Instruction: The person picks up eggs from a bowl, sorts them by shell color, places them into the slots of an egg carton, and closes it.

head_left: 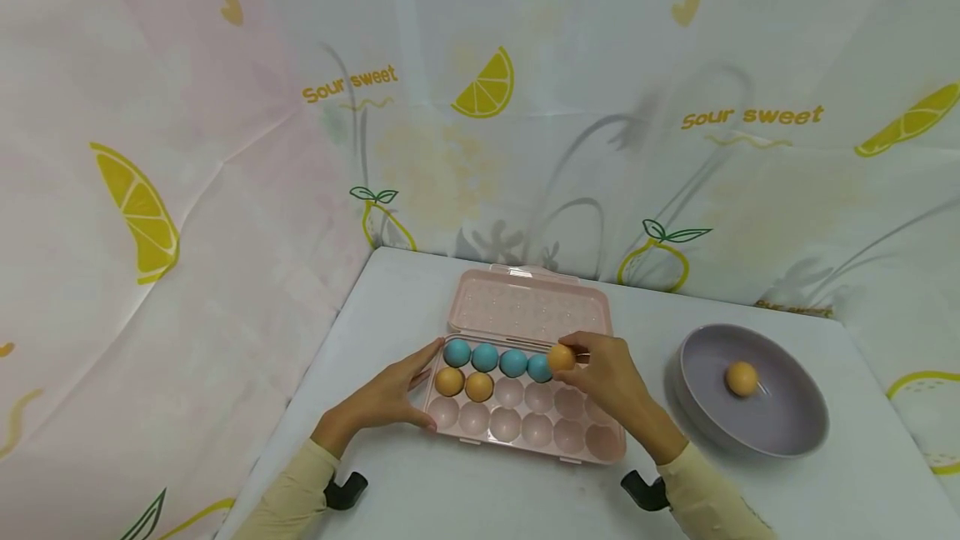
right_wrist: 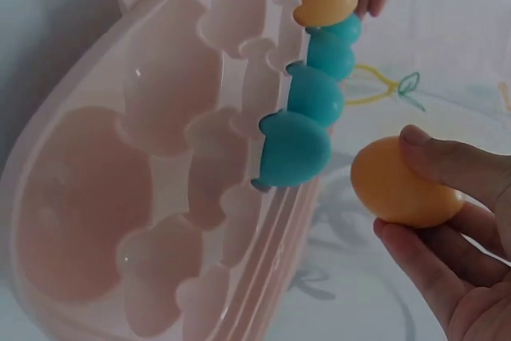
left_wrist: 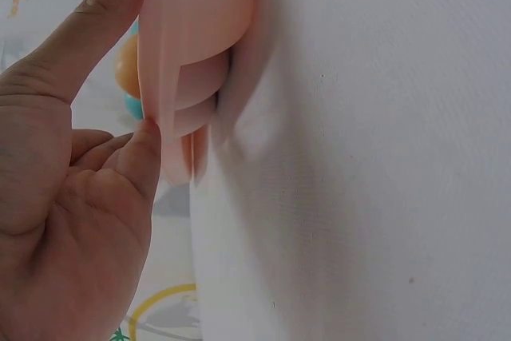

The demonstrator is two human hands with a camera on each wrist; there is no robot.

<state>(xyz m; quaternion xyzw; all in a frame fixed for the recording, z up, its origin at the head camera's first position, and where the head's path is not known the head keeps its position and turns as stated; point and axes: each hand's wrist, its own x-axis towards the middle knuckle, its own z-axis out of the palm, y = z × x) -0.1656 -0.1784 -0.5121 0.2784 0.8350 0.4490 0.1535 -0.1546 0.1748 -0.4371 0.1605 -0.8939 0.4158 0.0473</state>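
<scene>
A pink egg carton (head_left: 507, 422) lies with its lid (head_left: 532, 307) folded back. Four blue eggs (head_left: 484, 357) fill the left part of its far row, and two orange eggs (head_left: 449, 382) sit in the middle row at the left. My left hand (head_left: 386, 394) holds the carton's left end, thumb and fingers spread along the rim (left_wrist: 152, 53). Between the thumb and fingers of my right hand (head_left: 611, 373) is another orange egg (right_wrist: 403, 181), held above the far row just right of the last blue egg (right_wrist: 295, 149).
To the right stands a grey-purple bowl (head_left: 693, 382) with one orange egg (head_left: 742, 378) inside. The white table (head_left: 405, 490) carries both carton and bowl. Behind and to the left hangs a lemon-patterned cloth (head_left: 420, 23).
</scene>
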